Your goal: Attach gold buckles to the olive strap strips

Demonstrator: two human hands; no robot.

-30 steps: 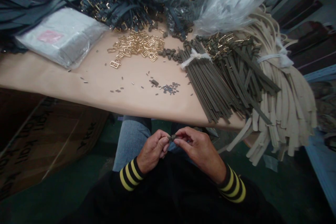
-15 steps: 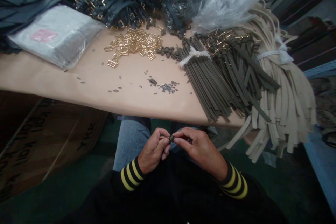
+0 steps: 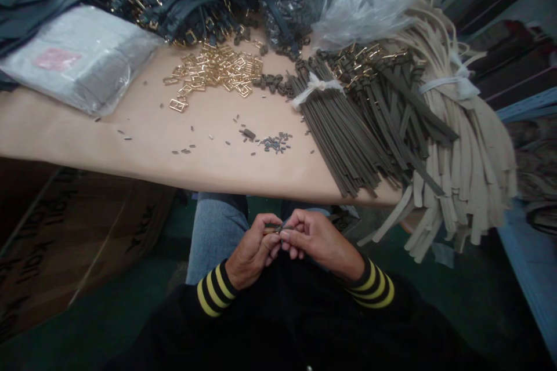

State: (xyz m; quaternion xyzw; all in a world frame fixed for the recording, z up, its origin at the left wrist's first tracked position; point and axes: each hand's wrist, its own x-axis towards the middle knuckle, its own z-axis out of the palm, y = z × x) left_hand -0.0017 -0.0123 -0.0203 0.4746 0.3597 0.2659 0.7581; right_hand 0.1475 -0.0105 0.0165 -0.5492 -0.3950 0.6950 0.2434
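Note:
Over my lap, just below the table edge, both my hands meet fingertip to fingertip. My left hand [image 3: 251,252] is closed, pinching what looks like a small gold buckle [image 3: 272,228], largely covered by the fingers. From the other side my right hand [image 3: 325,243] pinches a small dark strap piece [image 3: 285,228] against it. How the two pieces fit together is hidden. On the table beyond lie a heap of loose gold buckles [image 3: 217,68], a row of small dark strap loops [image 3: 275,84] and scattered short metal bits [image 3: 276,142].
Olive strap bundle [image 3: 339,133] and pale strap bundle [image 3: 465,162] hang over the table's right front edge. Dark straps with buckles [image 3: 174,6] lie at the back. A plastic-wrapped packet [image 3: 82,61] sits left, a clear bag [image 3: 374,3] back right. Below left stands a cardboard box [image 3: 91,237].
My right hand has shifted slightly left, and its fingers have closed in against my left fingertips, covering more of the dark piece. The view has turned a little to the right.

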